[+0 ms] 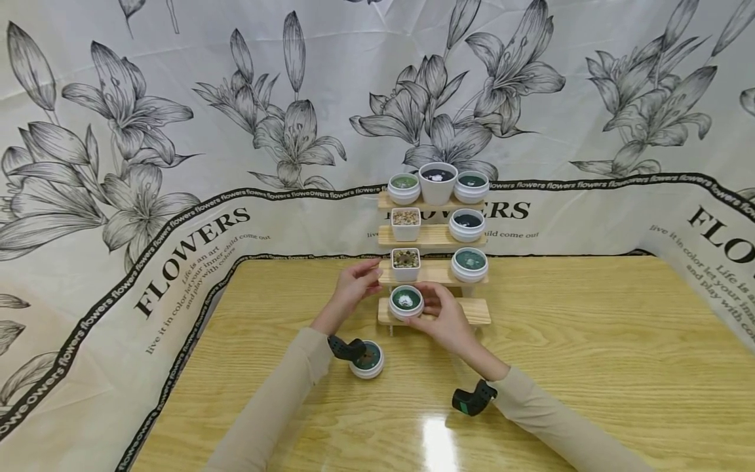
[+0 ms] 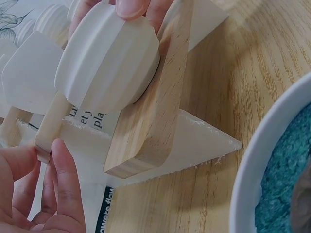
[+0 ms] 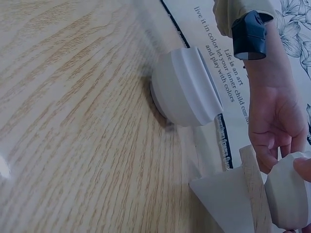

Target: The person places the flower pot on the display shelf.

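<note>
A tiered wooden stand (image 1: 468, 311) holds several small white pots. On the left part of its lowest step sits a round white pot (image 1: 406, 313) with a green and white filling. My right hand (image 1: 445, 319) grips this pot from the right, thumb at its front. My left hand (image 1: 354, 283) is at the left end of the step above, and in the left wrist view its thumb and fingertips pinch that step's wooden end (image 2: 48, 128). Below my left wrist, another round white pot (image 1: 367, 371) with a teal and brown filling stands on the table.
Higher steps bear square pots with pebble-like filling (image 1: 406, 226), round pots with green or dark filling (image 1: 467, 229), and a taller white pot (image 1: 438, 189) at the top. A flower-printed cloth (image 1: 307, 223) hangs behind the wooden table (image 1: 590, 341).
</note>
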Tool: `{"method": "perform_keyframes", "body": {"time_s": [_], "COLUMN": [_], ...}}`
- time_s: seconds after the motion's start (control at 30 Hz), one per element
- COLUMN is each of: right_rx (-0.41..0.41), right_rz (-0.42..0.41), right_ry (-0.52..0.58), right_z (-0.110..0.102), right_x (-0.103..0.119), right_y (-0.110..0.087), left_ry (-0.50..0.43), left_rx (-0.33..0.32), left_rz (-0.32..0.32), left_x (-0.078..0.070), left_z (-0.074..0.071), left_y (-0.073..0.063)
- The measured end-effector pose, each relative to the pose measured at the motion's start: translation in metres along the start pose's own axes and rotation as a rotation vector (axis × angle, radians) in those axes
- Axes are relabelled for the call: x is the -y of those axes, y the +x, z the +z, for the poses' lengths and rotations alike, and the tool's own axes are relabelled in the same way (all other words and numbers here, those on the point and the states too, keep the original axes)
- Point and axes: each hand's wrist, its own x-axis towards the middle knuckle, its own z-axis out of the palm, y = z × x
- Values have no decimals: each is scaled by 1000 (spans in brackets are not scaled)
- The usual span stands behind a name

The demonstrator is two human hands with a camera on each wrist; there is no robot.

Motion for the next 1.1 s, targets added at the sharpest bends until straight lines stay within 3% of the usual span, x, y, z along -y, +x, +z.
{"method": "perform_keyframes", "body": {"time_s": [0.37, 0.77, 0.9, 1.1], "right_rx": [-50, -146, -130, -21], "right_rz": [-9, -87, -112, -77], "right_ry": [0, -49, -22, 100], "right_z": [-1, 1, 6, 15], "right_x": [2, -7, -10, -16], "right_y": [-8, -38, -47, -55], "left_ry": [-2, -28, -31, -41], "left_rx": [8, -5, -5, 3], "left_rz": [-13, -14, -20, -20], "left_x": [-1, 0, 0, -1], "left_z": [1, 2, 1, 2], "left_y": [-3, 0, 0, 0]}}
